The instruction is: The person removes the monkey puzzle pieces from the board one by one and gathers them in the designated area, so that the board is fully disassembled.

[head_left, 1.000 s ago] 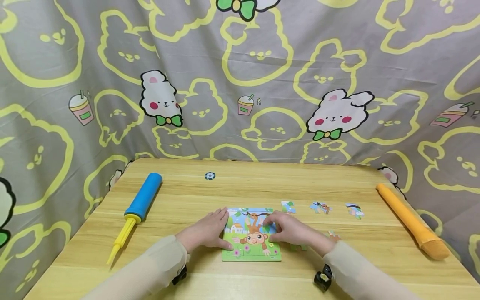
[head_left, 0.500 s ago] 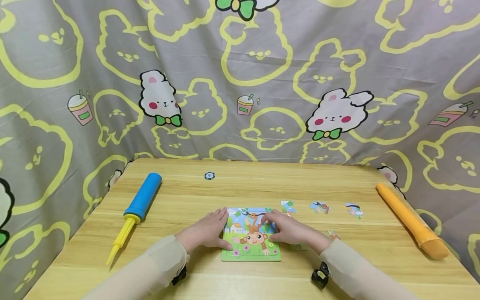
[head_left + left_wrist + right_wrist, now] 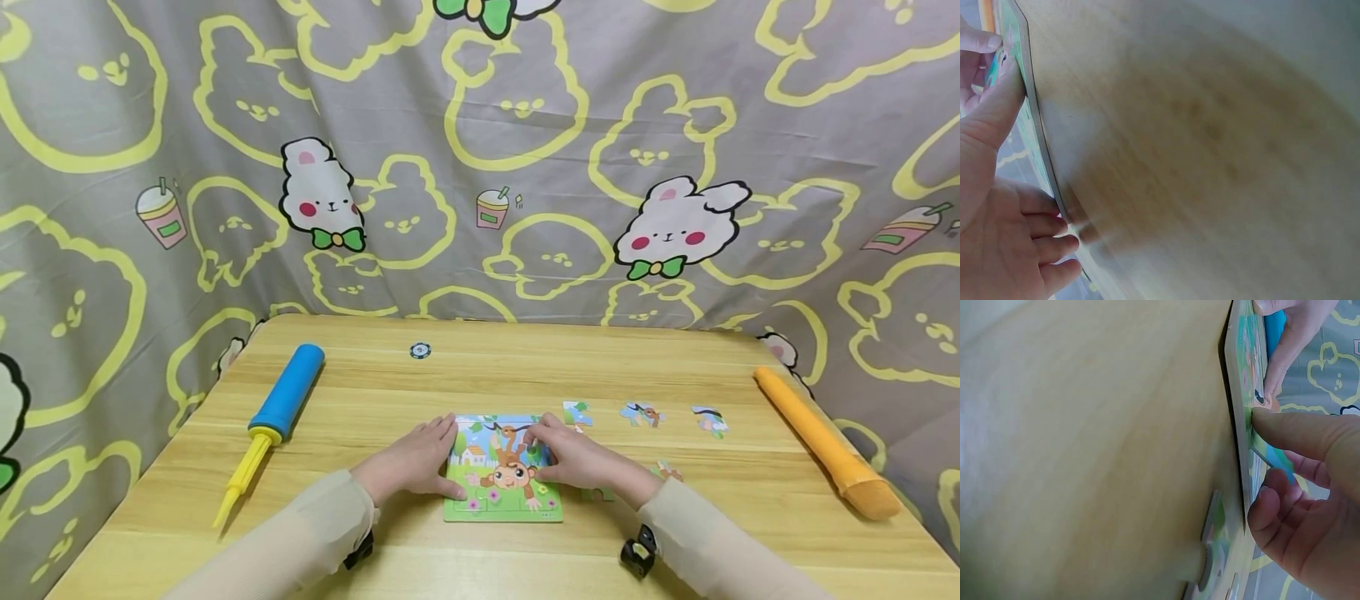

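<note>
A jigsaw puzzle board [image 3: 504, 516] with a monkey picture lies flat on the table, between both hands. My left hand [image 3: 411, 461] rests along its left edge, thumb on the picture and fingers stretched along the side. In the left wrist view the thumb [image 3: 1000, 103] lies over the board's edge. On the board's right side, my right hand [image 3: 581, 458] pinches a puzzle piece [image 3: 1279, 460] between thumb and fingers. The right wrist view shows this piece tilted, one edge down at the board's surface. The right fingers cover part of the picture's right side.
Several loose puzzle pieces [image 3: 642, 414] lie to the right of the board, one [image 3: 597, 494] close by the right hand. A blue and yellow hand pump [image 3: 288, 396] is at the left, an orange tapered stick [image 3: 817, 442] at the right. A round chip [image 3: 420, 351] lies farther back.
The right wrist has turned slightly and its fingers have shifted a little over the board's right side. The left hand and the board stay in place.
</note>
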Demonstrator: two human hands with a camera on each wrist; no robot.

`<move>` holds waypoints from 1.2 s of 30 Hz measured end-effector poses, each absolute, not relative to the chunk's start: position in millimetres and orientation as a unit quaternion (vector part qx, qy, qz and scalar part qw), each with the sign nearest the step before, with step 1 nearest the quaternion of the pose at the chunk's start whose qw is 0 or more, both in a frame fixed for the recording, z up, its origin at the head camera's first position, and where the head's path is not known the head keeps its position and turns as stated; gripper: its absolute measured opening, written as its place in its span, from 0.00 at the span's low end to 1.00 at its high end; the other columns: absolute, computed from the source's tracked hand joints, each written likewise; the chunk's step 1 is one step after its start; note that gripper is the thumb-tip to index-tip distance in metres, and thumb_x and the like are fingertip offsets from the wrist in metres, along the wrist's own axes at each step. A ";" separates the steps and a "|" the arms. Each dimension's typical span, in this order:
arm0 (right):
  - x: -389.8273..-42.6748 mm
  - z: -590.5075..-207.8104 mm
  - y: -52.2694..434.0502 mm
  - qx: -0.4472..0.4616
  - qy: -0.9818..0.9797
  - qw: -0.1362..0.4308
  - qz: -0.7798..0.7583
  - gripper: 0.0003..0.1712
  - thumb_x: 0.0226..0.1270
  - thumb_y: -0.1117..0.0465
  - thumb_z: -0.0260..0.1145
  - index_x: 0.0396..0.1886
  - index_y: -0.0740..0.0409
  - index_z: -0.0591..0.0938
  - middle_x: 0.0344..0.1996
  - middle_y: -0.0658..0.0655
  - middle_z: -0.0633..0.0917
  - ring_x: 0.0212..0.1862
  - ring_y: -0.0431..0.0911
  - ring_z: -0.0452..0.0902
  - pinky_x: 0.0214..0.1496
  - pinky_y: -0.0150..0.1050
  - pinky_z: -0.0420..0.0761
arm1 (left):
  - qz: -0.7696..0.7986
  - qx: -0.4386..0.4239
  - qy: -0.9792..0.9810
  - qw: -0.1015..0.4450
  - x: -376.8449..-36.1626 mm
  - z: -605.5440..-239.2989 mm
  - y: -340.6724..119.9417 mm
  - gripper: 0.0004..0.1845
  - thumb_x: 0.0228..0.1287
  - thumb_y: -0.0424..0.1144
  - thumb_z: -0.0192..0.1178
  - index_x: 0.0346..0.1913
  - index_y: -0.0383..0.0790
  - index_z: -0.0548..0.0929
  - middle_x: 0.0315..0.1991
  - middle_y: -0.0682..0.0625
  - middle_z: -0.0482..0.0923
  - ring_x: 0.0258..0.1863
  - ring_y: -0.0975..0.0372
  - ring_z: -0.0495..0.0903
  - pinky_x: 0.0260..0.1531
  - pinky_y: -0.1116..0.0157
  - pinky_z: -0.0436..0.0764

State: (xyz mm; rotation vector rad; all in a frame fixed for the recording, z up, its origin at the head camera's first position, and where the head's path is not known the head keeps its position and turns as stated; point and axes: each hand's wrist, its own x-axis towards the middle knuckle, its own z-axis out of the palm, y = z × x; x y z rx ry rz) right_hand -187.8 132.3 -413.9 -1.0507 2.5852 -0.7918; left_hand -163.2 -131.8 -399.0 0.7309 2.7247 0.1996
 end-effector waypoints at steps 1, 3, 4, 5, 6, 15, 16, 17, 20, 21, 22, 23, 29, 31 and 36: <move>-187.8 -413.8 132.3 -0.361 0.884 0.119 -0.271 0.15 0.57 0.64 0.69 0.42 0.55 0.73 0.35 0.50 0.68 0.26 0.39 0.63 0.26 0.33 0.67 | 0.070 0.255 0.952 0.156 -163.3 -399.1 -131.7 0.54 0.50 0.63 0.60 0.68 0.26 0.55 0.69 0.35 0.48 0.68 0.46 0.49 0.65 0.53 0.52; -188.4 -414.4 132.4 -0.363 0.882 0.123 -0.273 0.14 0.57 0.63 0.68 0.39 0.53 0.72 0.31 0.49 0.71 0.24 0.39 0.62 0.25 0.33 0.65 | 0.068 0.255 0.952 0.157 -163.5 -399.0 -131.6 0.54 0.50 0.63 0.60 0.68 0.26 0.55 0.69 0.36 0.48 0.68 0.47 0.49 0.65 0.53 0.52; -188.6 -414.8 132.5 -0.362 0.882 0.126 -0.274 0.13 0.57 0.63 0.68 0.37 0.53 0.72 0.29 0.49 0.71 0.24 0.39 0.61 0.25 0.33 0.64 | 0.068 0.255 0.952 0.158 -163.5 -399.0 -131.5 0.54 0.50 0.63 0.60 0.68 0.26 0.54 0.69 0.36 0.48 0.68 0.47 0.49 0.65 0.54 0.52; -188.8 -415.0 132.5 -0.361 0.882 0.128 -0.275 0.13 0.58 0.63 0.68 0.36 0.53 0.71 0.27 0.48 0.72 0.23 0.38 0.61 0.24 0.33 0.63 | 0.068 0.255 0.952 0.158 -163.6 -399.1 -131.5 0.54 0.50 0.63 0.60 0.68 0.26 0.54 0.69 0.36 0.48 0.68 0.47 0.49 0.65 0.54 0.52; -188.9 -415.3 132.6 -0.359 0.882 0.131 -0.276 0.12 0.58 0.63 0.68 0.35 0.52 0.72 0.24 0.48 0.72 0.21 0.38 0.60 0.23 0.32 0.63 | 0.068 0.254 0.952 0.159 -163.7 -399.1 -131.4 0.54 0.50 0.64 0.60 0.68 0.26 0.54 0.69 0.36 0.48 0.68 0.47 0.49 0.65 0.54 0.52; -188.6 -415.5 133.2 -0.345 0.886 0.139 -0.276 0.08 0.57 0.64 0.68 0.38 0.59 0.83 0.27 0.46 0.78 0.19 0.35 0.61 0.22 0.31 0.66 | 0.073 0.252 0.951 0.161 -164.1 -398.4 -131.3 0.54 0.50 0.63 0.61 0.68 0.26 0.54 0.70 0.36 0.48 0.68 0.47 0.48 0.65 0.54 0.51; -188.4 -415.2 133.3 -0.345 0.886 0.138 -0.278 0.09 0.57 0.64 0.68 0.38 0.60 0.83 0.29 0.46 0.79 0.20 0.36 0.61 0.22 0.31 0.66 | 0.073 0.252 0.951 0.162 -164.1 -398.2 -131.3 0.54 0.50 0.63 0.60 0.68 0.26 0.54 0.70 0.36 0.48 0.68 0.47 0.48 0.65 0.54 0.51; -188.1 -414.9 133.4 -0.344 0.886 0.138 -0.279 0.10 0.57 0.64 0.68 0.39 0.61 0.83 0.30 0.47 0.80 0.20 0.36 0.62 0.22 0.31 0.66 | 0.073 0.253 0.951 0.162 -164.1 -398.0 -131.3 0.54 0.50 0.63 0.60 0.68 0.26 0.54 0.70 0.36 0.48 0.68 0.47 0.48 0.65 0.54 0.51; -187.4 -414.0 134.1 -0.343 0.885 0.139 -0.282 0.10 0.58 0.64 0.67 0.39 0.62 0.83 0.32 0.48 0.81 0.22 0.36 0.63 0.23 0.31 0.67 | 0.075 0.253 0.951 0.163 -164.0 -397.7 -131.2 0.54 0.50 0.63 0.61 0.68 0.26 0.54 0.70 0.36 0.48 0.68 0.47 0.48 0.65 0.54 0.51; -187.1 -413.6 134.7 -0.344 0.884 0.140 -0.284 0.09 0.58 0.64 0.67 0.39 0.62 0.83 0.33 0.48 0.81 0.22 0.36 0.64 0.24 0.31 0.68 | 0.075 0.253 0.951 0.163 -164.0 -397.8 -131.3 0.54 0.51 0.63 0.60 0.68 0.26 0.54 0.70 0.36 0.48 0.68 0.47 0.48 0.65 0.54 0.51; -187.1 -413.6 135.4 -0.346 0.883 0.142 -0.285 0.09 0.59 0.64 0.66 0.39 0.61 0.83 0.32 0.48 0.80 0.23 0.36 0.64 0.24 0.31 0.68 | 0.075 0.252 0.951 0.164 -164.0 -397.8 -131.3 0.54 0.51 0.63 0.60 0.68 0.26 0.54 0.70 0.36 0.47 0.68 0.47 0.48 0.65 0.54 0.51; -187.0 -413.4 136.4 -0.349 0.881 0.145 -0.286 0.08 0.60 0.64 0.65 0.39 0.61 0.83 0.32 0.47 0.80 0.23 0.36 0.65 0.25 0.31 0.69 | 0.074 0.252 0.951 0.164 -164.0 -397.9 -131.4 0.54 0.51 0.63 0.60 0.68 0.26 0.54 0.70 0.36 0.47 0.68 0.47 0.48 0.65 0.54 0.51; -186.8 -409.4 148.6 -0.352 0.868 0.160 -0.311 0.08 0.66 0.63 0.60 0.43 0.59 0.80 0.26 0.47 0.76 0.22 0.37 0.64 0.24 0.31 0.68 | 0.071 0.254 0.951 0.163 -164.4 -399.9 -131.9 0.54 0.50 0.64 0.60 0.68 0.26 0.54 0.70 0.36 0.48 0.68 0.47 0.48 0.65 0.54 0.51; -187.0 -406.3 155.0 -0.342 0.866 0.158 -0.328 0.08 0.66 0.63 0.60 0.43 0.58 0.78 0.22 0.47 0.74 0.21 0.38 0.64 0.22 0.32 0.67 | 0.071 0.254 0.951 0.163 -164.6 -400.2 -131.9 0.54 0.50 0.64 0.60 0.68 0.26 0.54 0.69 0.36 0.48 0.68 0.47 0.48 0.65 0.54 0.51; -187.5 -401.2 175.9 -0.322 0.861 0.136 -0.370 0.11 0.62 0.63 0.64 0.42 0.56 0.71 0.19 0.49 0.71 0.20 0.38 0.63 0.22 0.32 0.67 | 0.072 0.251 0.951 0.163 -164.6 -400.5 -131.7 0.54 0.50 0.64 0.60 0.68 0.26 0.54 0.69 0.36 0.48 0.68 0.47 0.48 0.65 0.54 0.51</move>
